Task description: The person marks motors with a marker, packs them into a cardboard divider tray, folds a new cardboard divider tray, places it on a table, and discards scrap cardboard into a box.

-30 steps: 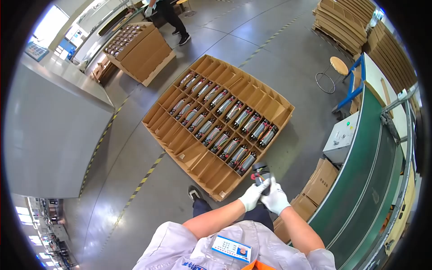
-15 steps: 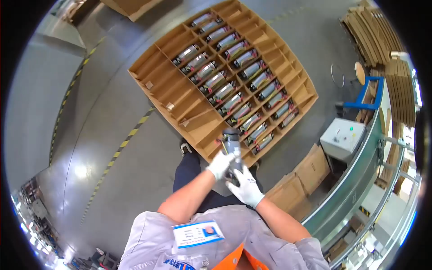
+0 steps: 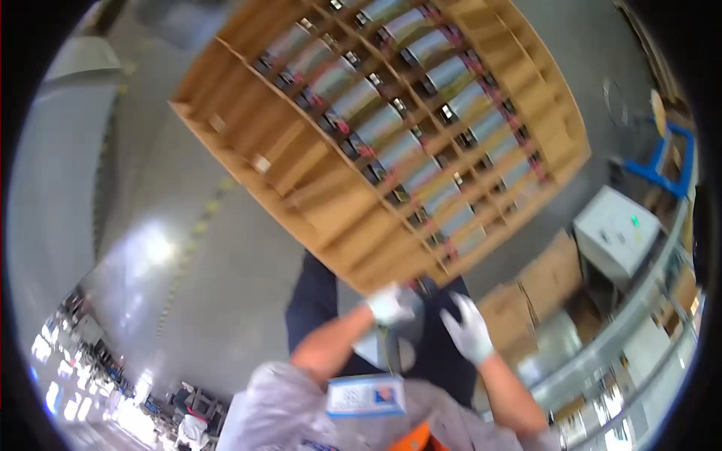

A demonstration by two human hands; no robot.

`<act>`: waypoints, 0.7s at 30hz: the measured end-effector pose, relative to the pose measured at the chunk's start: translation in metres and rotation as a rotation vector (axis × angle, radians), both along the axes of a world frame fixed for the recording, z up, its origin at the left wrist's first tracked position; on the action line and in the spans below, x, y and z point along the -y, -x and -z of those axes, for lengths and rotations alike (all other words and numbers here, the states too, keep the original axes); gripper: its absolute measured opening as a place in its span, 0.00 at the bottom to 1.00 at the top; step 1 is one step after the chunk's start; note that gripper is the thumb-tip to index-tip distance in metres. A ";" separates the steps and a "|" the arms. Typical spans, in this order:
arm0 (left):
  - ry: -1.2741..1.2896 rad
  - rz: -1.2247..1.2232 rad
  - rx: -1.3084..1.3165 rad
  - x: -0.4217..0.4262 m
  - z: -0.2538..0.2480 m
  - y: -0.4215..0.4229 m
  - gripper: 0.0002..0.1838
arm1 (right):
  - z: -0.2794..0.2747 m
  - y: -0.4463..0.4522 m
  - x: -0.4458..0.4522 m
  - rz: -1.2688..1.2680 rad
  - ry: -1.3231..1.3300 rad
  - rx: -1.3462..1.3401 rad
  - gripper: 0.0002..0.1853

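One divided carton [image 3: 338,214] ahead; right side: white box [image 3: 620,229], blue frame [image 3: 662,180]

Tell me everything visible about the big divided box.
The box is brown, open-topped, cardboard-looking, split into slots. Silver cylinders with dark ends lie in the middle rows; more slots run along both outer sides. Its far edge runs out of view. Its near corner lies close to the left hand; blur hides whether they touch.

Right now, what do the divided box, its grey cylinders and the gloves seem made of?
Divided box: probably cardboard, matt; plain brown, thin partitions.
Grey cylinders: perhaps metal, smooth-looking and pale, but blur leaves this open.
Gloves: likely fabric, matt white; no shine, weave blurred.
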State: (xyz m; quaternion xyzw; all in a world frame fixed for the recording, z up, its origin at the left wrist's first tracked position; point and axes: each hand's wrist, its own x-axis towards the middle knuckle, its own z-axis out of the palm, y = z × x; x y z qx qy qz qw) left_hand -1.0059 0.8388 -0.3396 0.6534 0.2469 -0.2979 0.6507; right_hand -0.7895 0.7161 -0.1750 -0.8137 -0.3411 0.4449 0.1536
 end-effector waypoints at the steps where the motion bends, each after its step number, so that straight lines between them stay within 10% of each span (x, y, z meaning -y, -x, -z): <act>1: -0.180 0.062 -0.098 0.049 0.039 0.010 0.56 | 0.007 -0.012 0.010 -0.003 0.049 0.000 0.26; 5: 0.184 -0.126 -0.535 0.057 0.026 -0.030 0.53 | 0.002 -0.032 0.033 0.104 0.148 -0.047 0.26; 12: -0.272 -0.051 -0.434 0.055 0.059 -0.053 0.35 | 0.017 -0.029 0.068 0.129 0.113 -0.038 0.26; 21: -0.607 -0.008 -0.239 0.103 0.089 -0.032 0.39 | 0.035 -0.020 0.092 0.073 0.178 -0.105 0.28</act>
